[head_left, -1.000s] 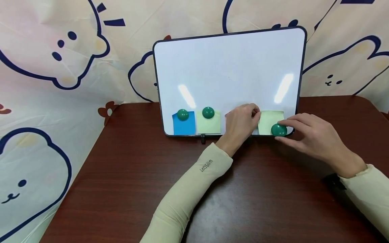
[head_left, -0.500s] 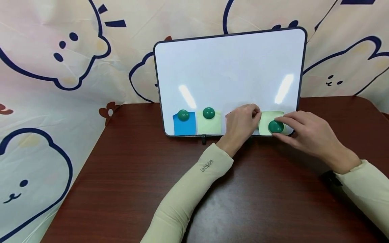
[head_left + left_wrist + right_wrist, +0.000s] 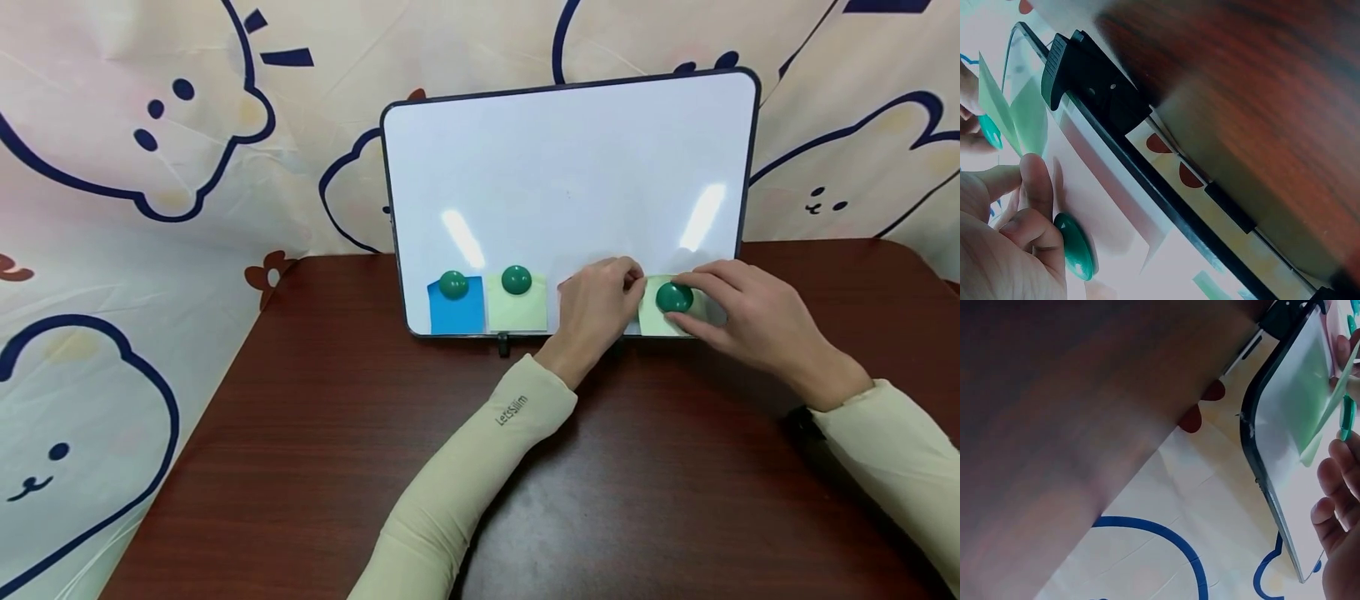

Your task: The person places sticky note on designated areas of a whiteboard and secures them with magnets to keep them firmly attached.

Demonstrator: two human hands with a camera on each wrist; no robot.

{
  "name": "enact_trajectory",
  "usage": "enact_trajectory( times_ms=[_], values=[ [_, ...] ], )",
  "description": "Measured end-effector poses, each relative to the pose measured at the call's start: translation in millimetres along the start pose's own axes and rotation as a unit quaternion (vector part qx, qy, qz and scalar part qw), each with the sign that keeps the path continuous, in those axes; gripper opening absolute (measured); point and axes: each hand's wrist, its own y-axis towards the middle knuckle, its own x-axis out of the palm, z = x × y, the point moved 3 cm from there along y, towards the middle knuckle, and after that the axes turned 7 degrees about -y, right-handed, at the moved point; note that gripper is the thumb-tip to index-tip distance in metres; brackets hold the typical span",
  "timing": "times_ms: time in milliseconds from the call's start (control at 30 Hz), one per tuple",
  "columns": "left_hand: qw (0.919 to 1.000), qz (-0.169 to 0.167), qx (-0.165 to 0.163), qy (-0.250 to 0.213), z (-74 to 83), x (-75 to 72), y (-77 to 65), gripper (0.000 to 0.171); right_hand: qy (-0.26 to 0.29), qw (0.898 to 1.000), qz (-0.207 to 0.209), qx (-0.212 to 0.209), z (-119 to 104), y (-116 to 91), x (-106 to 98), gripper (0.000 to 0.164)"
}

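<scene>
A whiteboard (image 3: 562, 183) leans upright on the table. My left hand (image 3: 597, 302) pinches the upper left edge of a light green sticky note (image 3: 651, 317) at the board's lower right. In front of that note, my right hand (image 3: 750, 312) holds a round green magnet (image 3: 674, 297) between thumb and fingers. In the right wrist view the note (image 3: 1335, 400) stands partly away from the board. Behind my left hand, mostly hidden in the head view, a pink note (image 3: 1107, 212) lies on the board with a green magnet (image 3: 1075, 247) on it.
Further left on the board, green magnets sit on a blue note (image 3: 457, 312) and another light green note (image 3: 517, 312). A black clip foot (image 3: 503, 344) supports the lower edge. Dark brown table (image 3: 315, 417) lies in front; a printed cloth (image 3: 225, 183) hangs behind.
My right hand has moved up and slightly left, carrying the green magnet from the note's lower right corner toward its upper part. My left hand stays at the note's edge.
</scene>
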Motion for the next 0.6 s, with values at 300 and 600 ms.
enact_trajectory(
  times_ms=[300,600],
  values=[
    [1.0,0.007,0.004,-0.002,0.1,0.5,-1.3,0.015,0.002,1.0,-0.006,0.014,4.1,7.6,6.7,0.056],
    [0.9997,0.018,0.012,-0.006,-0.1,-0.5,-1.4,0.014,-0.006,1.0,-0.01,0.027,7.1,13.3,8.7,0.062]
  ],
)
